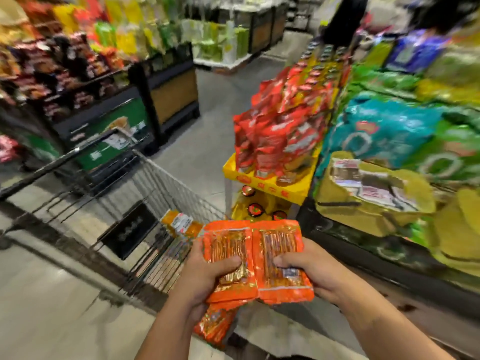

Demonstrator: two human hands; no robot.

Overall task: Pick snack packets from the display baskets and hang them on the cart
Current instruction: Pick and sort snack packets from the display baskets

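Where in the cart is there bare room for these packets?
Looks bare: the cart basket between the black panel and the dark top bar. Crowded: the corner by the yellow packet, beside the orange packets gripped by the left hand and right hand.

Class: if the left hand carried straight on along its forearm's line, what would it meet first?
Most likely the yellow stand, at its lower shelf just beyond the packets that the left hand grips. The cart has a corner close to the left of that line, and depth is unclear.
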